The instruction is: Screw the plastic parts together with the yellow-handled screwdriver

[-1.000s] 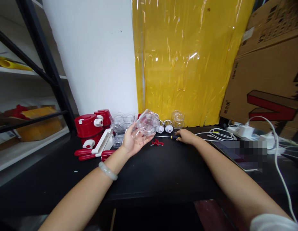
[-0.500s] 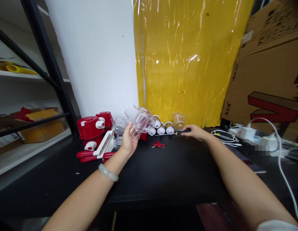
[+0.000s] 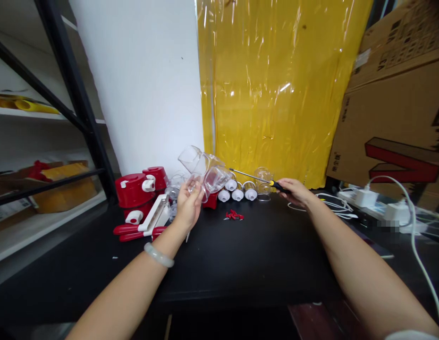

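My left hand (image 3: 189, 204) is closed around a clear plastic housing (image 3: 201, 166), held tilted above the black table. My right hand (image 3: 293, 190) grips a screwdriver (image 3: 276, 184) by its black and yellow handle. The long metal shaft points left, its tip close to the right end of the clear housing; whether they touch I cannot tell. Beneath the two hands lies a small pile of red pieces (image 3: 233, 215) with metal bits on the table. Several white-capped cylinders (image 3: 237, 194) are stacked behind, beside another clear part (image 3: 263, 182).
Red housings (image 3: 130, 190) stand at the left, with red-and-white handled parts (image 3: 154, 218) in front. White chargers and cables (image 3: 366, 196) lie at the right below a large cardboard box (image 3: 389, 108). A yellow plastic curtain (image 3: 269, 85) hangs behind the table.
My right hand has lifted the screwdriver off the table, raising its tip toward the clear housing. My left hand has tilted the housing slightly and shifted a little left.
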Demonstrator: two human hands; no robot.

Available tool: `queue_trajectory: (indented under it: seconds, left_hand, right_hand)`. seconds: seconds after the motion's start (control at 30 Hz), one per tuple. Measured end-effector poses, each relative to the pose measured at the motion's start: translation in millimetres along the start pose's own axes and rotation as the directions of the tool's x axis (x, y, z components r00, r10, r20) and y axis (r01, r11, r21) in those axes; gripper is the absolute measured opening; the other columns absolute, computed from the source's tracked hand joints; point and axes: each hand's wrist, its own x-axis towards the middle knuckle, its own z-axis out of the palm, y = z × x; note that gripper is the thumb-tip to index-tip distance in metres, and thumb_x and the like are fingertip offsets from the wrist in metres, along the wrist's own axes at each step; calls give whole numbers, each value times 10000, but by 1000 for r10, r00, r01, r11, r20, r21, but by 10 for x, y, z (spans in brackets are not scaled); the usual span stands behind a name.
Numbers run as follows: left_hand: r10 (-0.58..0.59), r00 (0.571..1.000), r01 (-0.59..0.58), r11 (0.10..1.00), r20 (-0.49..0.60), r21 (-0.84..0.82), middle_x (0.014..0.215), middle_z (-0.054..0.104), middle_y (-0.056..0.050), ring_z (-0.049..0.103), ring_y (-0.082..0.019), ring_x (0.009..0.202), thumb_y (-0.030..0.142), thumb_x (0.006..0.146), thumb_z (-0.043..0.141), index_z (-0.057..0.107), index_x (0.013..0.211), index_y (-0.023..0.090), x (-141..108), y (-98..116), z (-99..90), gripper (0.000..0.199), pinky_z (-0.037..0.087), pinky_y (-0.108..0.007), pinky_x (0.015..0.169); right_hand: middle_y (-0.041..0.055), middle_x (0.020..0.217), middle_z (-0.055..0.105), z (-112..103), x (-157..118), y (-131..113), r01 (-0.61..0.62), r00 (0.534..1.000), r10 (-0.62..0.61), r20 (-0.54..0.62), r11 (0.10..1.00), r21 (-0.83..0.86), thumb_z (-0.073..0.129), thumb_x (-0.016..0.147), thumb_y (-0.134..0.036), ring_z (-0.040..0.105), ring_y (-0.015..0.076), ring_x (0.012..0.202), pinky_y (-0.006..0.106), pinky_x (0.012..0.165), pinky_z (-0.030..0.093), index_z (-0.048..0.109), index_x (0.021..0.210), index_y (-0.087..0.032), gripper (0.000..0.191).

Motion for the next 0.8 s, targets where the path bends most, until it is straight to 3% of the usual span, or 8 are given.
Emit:
queue_trajectory:
  seconds: [0.13,0.33,0.6,0.8]
  left_hand:
    - [48,999,-48,999,-13,7,1204,666,-58,617,-237,1229,325,607,943,677,1052,245,-54,-7,25,525,479,-355,1060]
    - [123,974,-133,990,-188,-41,1067,677,-22,647,-207,1137,329,624,930,656,942,230,2,33,37,431,502,-402,1040]
    - [10,983,-37,989,-185,-141,895,708,-6,680,-190,986,270,606,918,633,810,189,26,21,51,360,513,-418,1005]
    - [-20,984,2,994,-175,-106,911,705,-4,681,-190,995,244,563,922,615,803,192,14,7,29,393,510,-417,1004]
  right_hand:
    - [5,580,599,15,-4,-25,0,1000,0,9,999,54,897,475,-640,441,71,428,227,425,292,643,693,-180,569]
    - [10,578,603,54,20,37,21,998,-16,-62,997,79,894,475,-641,433,76,423,234,407,283,655,702,-186,562]
    - [2,560,605,388,10,-21,116,989,-106,-104,988,103,884,472,-664,414,66,400,231,396,276,664,682,-185,568]
    - [5,577,614,426,-1,-52,165,979,-153,-136,983,85,894,474,-644,426,66,410,234,404,290,686,673,-174,551]
